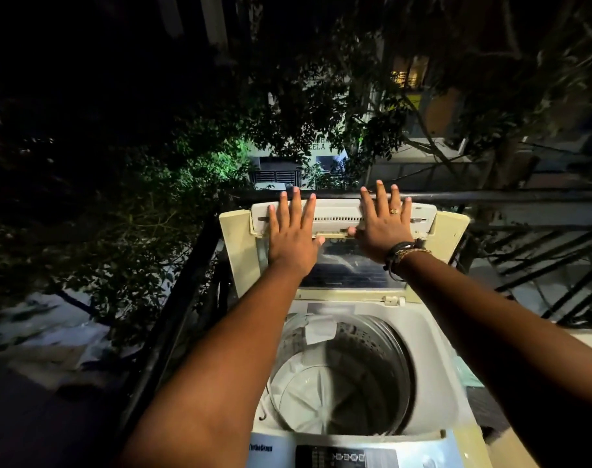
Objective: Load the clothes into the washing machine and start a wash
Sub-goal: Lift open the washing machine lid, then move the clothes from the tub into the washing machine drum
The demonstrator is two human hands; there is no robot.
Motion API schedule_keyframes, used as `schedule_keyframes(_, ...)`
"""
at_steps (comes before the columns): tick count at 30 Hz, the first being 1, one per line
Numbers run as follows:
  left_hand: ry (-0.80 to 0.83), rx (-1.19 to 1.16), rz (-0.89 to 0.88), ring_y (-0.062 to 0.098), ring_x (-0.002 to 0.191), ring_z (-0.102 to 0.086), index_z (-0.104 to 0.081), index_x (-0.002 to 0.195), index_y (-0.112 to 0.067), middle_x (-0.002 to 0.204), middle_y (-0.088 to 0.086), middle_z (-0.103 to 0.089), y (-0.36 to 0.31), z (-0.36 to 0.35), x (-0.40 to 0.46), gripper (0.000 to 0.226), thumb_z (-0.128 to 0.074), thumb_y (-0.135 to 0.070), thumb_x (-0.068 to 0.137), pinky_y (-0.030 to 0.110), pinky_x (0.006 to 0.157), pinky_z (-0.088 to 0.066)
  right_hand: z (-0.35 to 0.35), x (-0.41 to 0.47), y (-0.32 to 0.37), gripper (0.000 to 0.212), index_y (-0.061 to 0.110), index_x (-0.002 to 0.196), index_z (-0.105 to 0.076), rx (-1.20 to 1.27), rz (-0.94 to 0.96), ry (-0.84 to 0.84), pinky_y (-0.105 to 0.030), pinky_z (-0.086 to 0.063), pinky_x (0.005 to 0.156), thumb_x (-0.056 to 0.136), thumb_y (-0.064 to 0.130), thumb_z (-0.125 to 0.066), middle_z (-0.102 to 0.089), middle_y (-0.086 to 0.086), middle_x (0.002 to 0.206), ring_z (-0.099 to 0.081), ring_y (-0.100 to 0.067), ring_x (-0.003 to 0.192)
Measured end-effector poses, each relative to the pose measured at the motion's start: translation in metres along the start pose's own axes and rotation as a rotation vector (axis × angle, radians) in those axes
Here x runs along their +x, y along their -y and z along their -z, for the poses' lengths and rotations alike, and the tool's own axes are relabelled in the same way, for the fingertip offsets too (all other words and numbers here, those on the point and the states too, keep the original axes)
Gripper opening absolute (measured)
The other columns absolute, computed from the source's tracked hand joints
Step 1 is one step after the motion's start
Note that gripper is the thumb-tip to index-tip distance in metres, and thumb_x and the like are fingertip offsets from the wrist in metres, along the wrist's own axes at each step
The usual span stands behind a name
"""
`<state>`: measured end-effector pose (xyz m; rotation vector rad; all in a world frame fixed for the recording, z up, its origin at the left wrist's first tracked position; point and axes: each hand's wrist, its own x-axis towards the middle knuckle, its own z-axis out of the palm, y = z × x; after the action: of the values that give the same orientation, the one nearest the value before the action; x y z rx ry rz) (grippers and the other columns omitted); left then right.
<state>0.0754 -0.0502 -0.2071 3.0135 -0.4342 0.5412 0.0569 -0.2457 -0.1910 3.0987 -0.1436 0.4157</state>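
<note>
— How far along is it?
— Barely begun. The washing machine (352,349) stands on the balcony, lid (342,224) raised, drum (342,373) apparently without clothes; none in sight.
— And the hands?
— Left hand (293,233) and right hand (384,224) lie flat on the lid, fingers spread wide. Control panel (342,457) looks untouched.

top-loading washing machine (433,336) on a balcony, lid (342,217) raised against the railing (490,196)
</note>
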Motion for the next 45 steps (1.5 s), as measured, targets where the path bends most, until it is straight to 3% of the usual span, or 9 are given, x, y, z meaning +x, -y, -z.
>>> schedule_keyframes(4, 0.045, 0.032, 0.044, 0.038, 0.149, 0.025, 0.021, 0.155, -0.023, 0.160, 0.017, 0.030, -0.008, -0.010, 0.007, 0.096, -0.045, -0.059, 0.096, 0.056, 0.122, 0.002, -0.018, 0.002, -0.001, 0.099, 0.022, 0.157, 0.016, 0.026, -0.006, 0.027, -0.064, 0.003, 0.119, 0.092, 0.064, -0.045, 0.017, -0.017, 0.165, 0.019, -0.043, 0.149)
schedule_keyframes(8, 0.024, 0.055, 0.083, 0.038, 0.149, 0.024, 0.020, 0.156, -0.022, 0.161, 0.019, 0.029, -0.013, -0.013, 0.007, 0.096, -0.044, -0.060, 0.095, 0.057, 0.122, 0.001, -0.024, 0.004, -0.001, 0.107, 0.023, 0.157, 0.014, 0.045, -0.009, 0.020, -0.066, 0.006, 0.118, 0.086, 0.068, -0.052, 0.024, -0.015, 0.163, 0.024, -0.043, 0.147)
schedule_keyframes(15, -0.043, 0.094, 0.083, 0.037, 0.152, 0.014, -0.001, 0.160, -0.021, 0.166, 0.015, 0.013, -0.018, -0.009, 0.001, 0.089, -0.035, -0.068, 0.093, 0.061, 0.120, -0.001, -0.028, 0.003, -0.009, 0.121, 0.024, 0.156, 0.017, -0.021, 0.035, 0.015, -0.072, 0.002, 0.114, 0.074, 0.084, -0.048, 0.029, -0.014, 0.162, 0.026, -0.043, 0.147)
schedule_keyframes(20, -0.077, 0.086, 0.010, 0.035, 0.152, -0.011, -0.019, 0.157, -0.021, 0.165, 0.011, -0.017, -0.007, 0.003, -0.004, 0.082, -0.039, -0.067, 0.092, 0.060, 0.120, -0.009, -0.019, -0.010, -0.019, 0.117, 0.023, 0.159, 0.009, -0.017, 0.106, -0.082, -0.072, 0.004, 0.114, 0.075, 0.086, -0.042, 0.022, -0.011, 0.165, 0.023, -0.037, 0.150)
schedule_keyframes(24, -0.090, 0.088, -0.030, 0.033, 0.146, -0.026, -0.017, 0.156, -0.022, 0.161, 0.010, -0.026, -0.001, 0.014, -0.010, 0.086, -0.044, -0.068, 0.089, 0.056, 0.117, -0.021, -0.009, -0.020, -0.026, 0.116, 0.022, 0.159, 0.009, -0.023, 0.130, -0.095, -0.071, 0.001, 0.116, 0.076, 0.085, -0.042, 0.021, -0.009, 0.165, 0.021, -0.034, 0.151)
schedule_keyframes(32, -0.132, 0.049, -0.104, 0.032, 0.153, -0.011, -0.019, 0.156, -0.023, 0.165, 0.011, -0.018, -0.009, 0.034, -0.030, 0.084, -0.040, -0.070, 0.090, 0.059, 0.121, -0.009, 0.005, -0.046, -0.029, 0.117, 0.022, 0.159, 0.010, -0.045, 0.134, -0.071, -0.067, 0.003, 0.118, 0.076, 0.084, -0.046, 0.019, -0.007, 0.166, 0.018, -0.033, 0.152)
schedule_keyframes(35, -0.145, -0.006, -0.178, 0.031, 0.153, -0.009, -0.025, 0.154, -0.023, 0.165, 0.010, -0.018, -0.016, 0.037, -0.051, 0.082, -0.041, -0.070, 0.089, 0.058, 0.122, -0.007, 0.005, -0.066, -0.033, 0.117, 0.021, 0.159, 0.008, -0.035, 0.123, -0.063, -0.066, -0.004, 0.119, 0.076, 0.082, -0.048, 0.014, -0.007, 0.167, 0.012, -0.033, 0.153)
schedule_keyframes(41, -0.103, -0.159, -0.308, 0.030, 0.155, -0.001, -0.027, 0.154, -0.023, 0.166, 0.010, -0.015, -0.036, 0.019, -0.102, 0.080, -0.038, -0.071, 0.090, 0.060, 0.122, 0.002, 0.004, -0.130, -0.052, 0.119, 0.022, 0.159, 0.007, 0.017, 0.091, 0.059, -0.063, -0.006, 0.119, 0.074, 0.087, -0.046, 0.012, -0.005, 0.167, 0.010, -0.032, 0.154)
schedule_keyframes(45, 0.019, -0.319, -0.459, 0.028, 0.155, 0.003, -0.025, 0.155, -0.025, 0.167, 0.008, -0.010, -0.064, -0.019, -0.139, 0.082, -0.038, -0.073, 0.090, 0.054, 0.124, -0.001, -0.006, -0.205, -0.074, 0.119, 0.022, 0.160, 0.002, 0.022, 0.058, 0.118, -0.062, -0.009, 0.120, 0.073, 0.088, -0.046, 0.004, -0.004, 0.168, 0.005, -0.030, 0.154)
